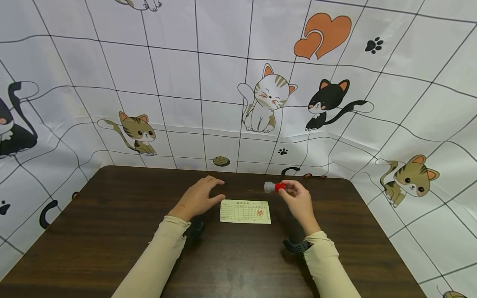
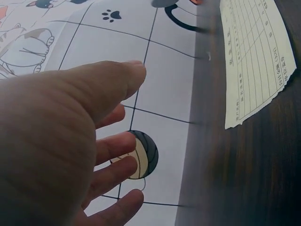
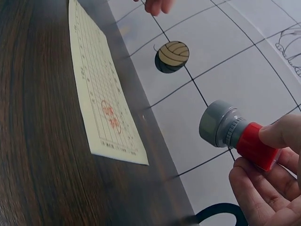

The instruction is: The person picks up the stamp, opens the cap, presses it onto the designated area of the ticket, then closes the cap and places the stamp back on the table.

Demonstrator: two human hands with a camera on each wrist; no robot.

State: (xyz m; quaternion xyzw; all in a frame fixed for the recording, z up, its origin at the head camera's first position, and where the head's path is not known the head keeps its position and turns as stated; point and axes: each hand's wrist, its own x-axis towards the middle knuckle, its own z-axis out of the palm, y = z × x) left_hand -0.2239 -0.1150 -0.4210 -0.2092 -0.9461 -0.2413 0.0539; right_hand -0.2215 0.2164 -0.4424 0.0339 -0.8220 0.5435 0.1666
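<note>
A pale yellow printed form with ruled lines and a red stamp mark on its right part lies on the table between my hands. My right hand pinches a stamp by its red end between thumb and fingers. The stamp's wider grey end points left, and it is held up off the table, beyond the form's far right corner. Nothing is in my left hand, which hovers at the form's left edge with fingers spread loosely, as the left wrist view shows too.
The dark brown wooden table ends at a white wall covering printed with cats and grid lines. Each wrist wears a dark band, such as the right wristband.
</note>
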